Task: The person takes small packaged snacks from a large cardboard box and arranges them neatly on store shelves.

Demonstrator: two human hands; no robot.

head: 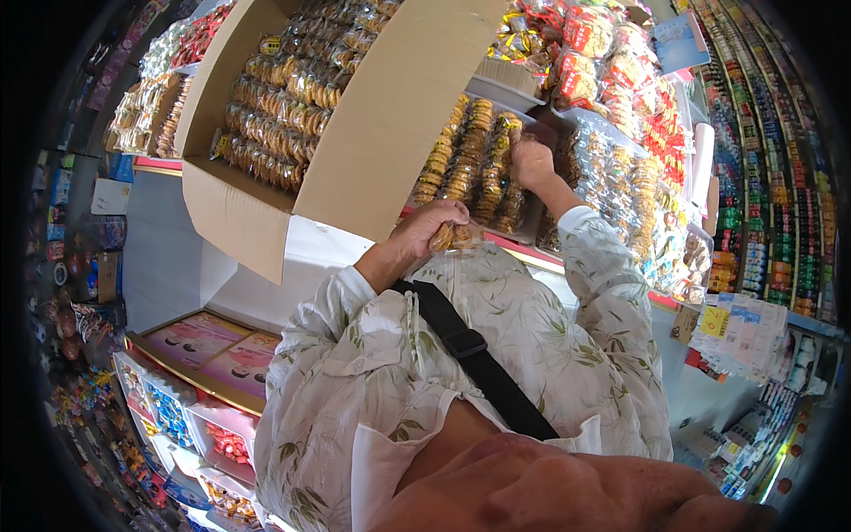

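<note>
My left hand [425, 229] is in front of my chest, gripping clear-wrapped cookies [457, 237] between thumb and fingers. Farther forward, my right hand [532, 161] reaches into a plastic display bin [530, 229]. Its fingertips touch the far end of a row of wrapped round cookies [493, 169]; whether they grip a packet is hidden. More rows of wrapped cookies [467, 156] stand on edge beside it. To the left, a large open cardboard carton [392, 120] holds several rows of wrapped cookies [279, 123], and its near flap hangs down.
Right of the bin are more wrapped snacks [598, 173] and red-and-white packets [585, 80]. Shelves of bottles [758, 199] line the far right. A lower candy display [223, 439] stands at left. Hanging price cards [738, 336] jut out at right. A black strap [472, 349] crosses my chest.
</note>
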